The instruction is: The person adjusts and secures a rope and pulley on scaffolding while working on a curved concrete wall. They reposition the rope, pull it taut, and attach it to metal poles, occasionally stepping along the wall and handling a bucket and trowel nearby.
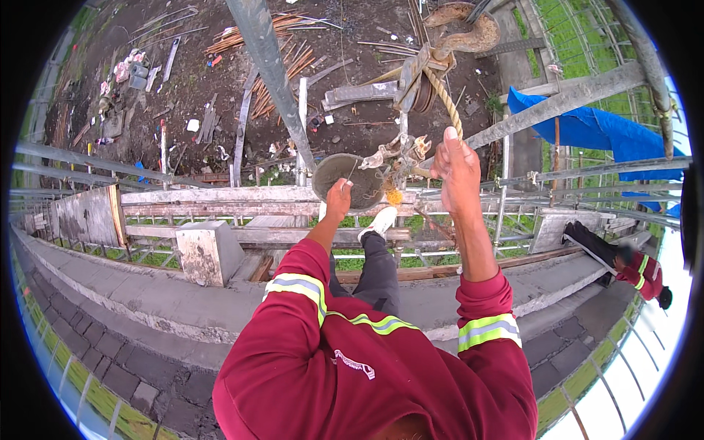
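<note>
My left hand (338,200) is closed on the thin wire handle of a round grey bucket (328,176), which hangs tilted beside the wooden rail. Grey residue coats the inside of the bucket. My right hand (460,172) is closed round a thick yellowish rope (444,100), thumb pointing up. Above, the rope meets a rusty pulley block (419,82), which hangs from a large rusted hook (475,37). Between my hands dangles a knotted bundle of frayed rope and rag (400,155), close to the bucket's rim. An orange-yellow tuft (394,197) shows beneath it.
Wooden rails (249,196) and metal scaffold pipes (273,73) surround me above a lower ground strewn with timber (282,77). A concrete block (209,253) stands on the ledge (165,293) at left. Another person (639,273) works at far right, near a blue tarp (598,132).
</note>
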Available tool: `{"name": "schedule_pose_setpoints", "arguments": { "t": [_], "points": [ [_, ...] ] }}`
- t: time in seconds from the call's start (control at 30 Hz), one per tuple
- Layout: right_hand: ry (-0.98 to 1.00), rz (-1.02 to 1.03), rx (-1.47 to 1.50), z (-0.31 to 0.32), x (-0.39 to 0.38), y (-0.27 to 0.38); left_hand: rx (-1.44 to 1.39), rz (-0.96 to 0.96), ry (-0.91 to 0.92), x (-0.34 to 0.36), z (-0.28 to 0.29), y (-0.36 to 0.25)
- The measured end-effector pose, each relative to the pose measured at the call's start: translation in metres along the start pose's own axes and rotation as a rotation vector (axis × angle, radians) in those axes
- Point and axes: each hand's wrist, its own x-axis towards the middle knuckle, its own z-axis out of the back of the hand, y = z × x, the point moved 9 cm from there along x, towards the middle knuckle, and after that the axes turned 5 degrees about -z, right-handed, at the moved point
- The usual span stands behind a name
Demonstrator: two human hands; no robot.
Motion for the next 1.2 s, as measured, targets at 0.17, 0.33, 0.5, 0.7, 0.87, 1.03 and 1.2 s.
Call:
{"name": "schedule_pose_setpoints", "arguments": {
  "t": [0.17, 0.33, 0.5, 0.7, 0.87, 1.03, 1.2],
  "points": [
    [0.062, -0.030, 0.114, -0.019, 0.005, 0.004, 0.049, 0.048, -0.006, 0.007, -0.029, 0.017],
    [0.092, -0.041, 0.200, -0.031, 0.005, 0.017, -0.990, 0.398, -0.197, 0.012, -0.069, 0.078],
    [0.112, -0.070, 0.246, -0.041, 0.001, 0.032, -1.316, 0.595, -0.084, 0.013, -0.100, 0.128],
    [0.171, -0.060, 0.223, -0.044, 0.003, 0.023, -0.181, 0.009, -0.082, 0.025, -0.009, 0.093],
    [0.097, -0.001, 0.151, -0.032, 0.030, -0.032, -0.145, -0.166, -0.532, 0.036, 0.158, -0.056],
    [0.132, 0.012, 0.029, -0.036, 0.071, -0.092, -0.055, -0.591, -0.614, 0.057, 0.270, -0.294],
    [0.109, 0.102, -0.309, -0.037, 0.109, -0.125, 0.018, -0.667, -0.503, 0.107, 0.298, -0.404]
  ]
}}
